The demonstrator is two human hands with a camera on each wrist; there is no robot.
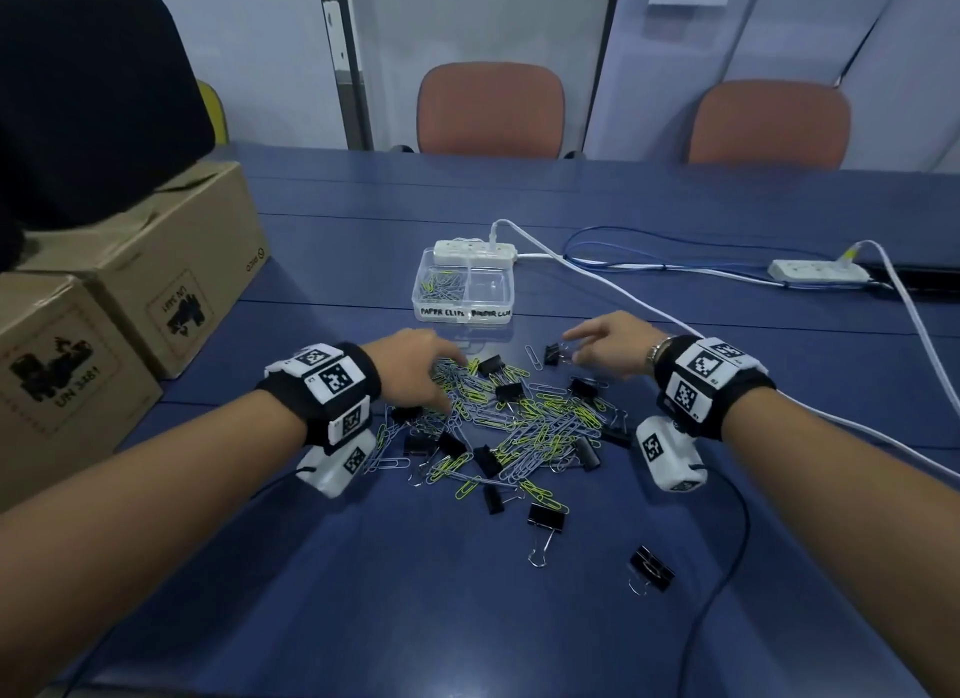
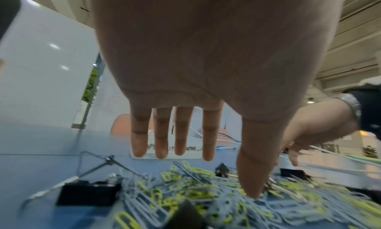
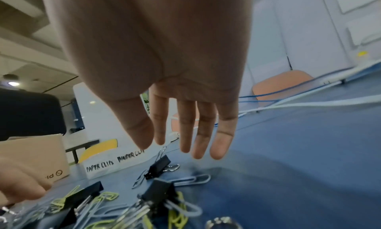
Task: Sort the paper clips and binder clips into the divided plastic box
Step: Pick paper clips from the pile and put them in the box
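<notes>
Left hand [image 1: 415,364]: we see it spread flat over the paper clips [image 1: 519,422].
Right hand [image 1: 610,346]: fingers straight, empty, above a binder clip [image 1: 552,355].
Box [image 1: 464,312]: beyond, on the desk [image 1: 363,567].

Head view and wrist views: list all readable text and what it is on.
"PAPER CLIPS": divided plastic box, left label.
"BINDER CLI…": same box, right label, end cut off.
"UN 3481": nearer cardboard box.
"UN 3481": farther cardboard box, upside down; its side logo is too small.
Wrist markers: patterns only.
</notes>
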